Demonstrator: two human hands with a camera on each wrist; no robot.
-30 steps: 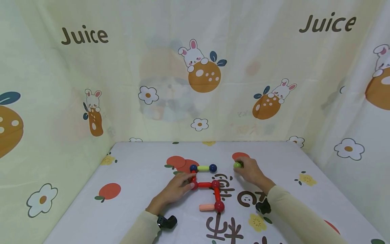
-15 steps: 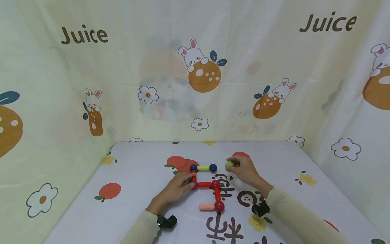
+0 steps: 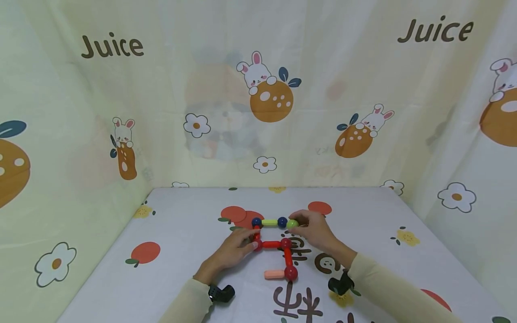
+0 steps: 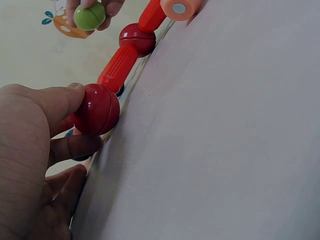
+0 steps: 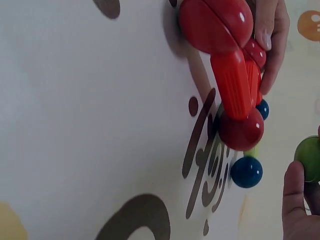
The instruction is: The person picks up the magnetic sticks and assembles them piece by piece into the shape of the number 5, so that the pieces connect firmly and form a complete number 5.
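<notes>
A chain of magnetic balls and rods lies on the table: red rods [image 3: 272, 244] join red balls [image 3: 291, 273], and a lime rod [image 3: 269, 222] links two dark blue balls at the far end. My left hand [image 3: 234, 248] grips the red corner ball [image 4: 97, 109] between thumb and fingers. My right hand [image 3: 318, 232] pinches a green ball [image 3: 292, 224], which overlaps the right-hand dark blue ball [image 3: 282, 222] in the head view. In the right wrist view the green ball [image 5: 310, 158] is partly cut off by the frame edge.
A salmon rod [image 3: 274, 274] extends left from the nearest red ball, its metal end [image 4: 178, 8] showing in the left wrist view. The printed white tablecloth [image 3: 194, 202] runs back to a patterned curtain [image 3: 222, 89]. Black camera units [image 3: 221, 294] sit on both wrists.
The right hand has carried the green ball leftward, from the right of the chain to the right-hand dark blue ball. The left hand and the chain have stayed put.
</notes>
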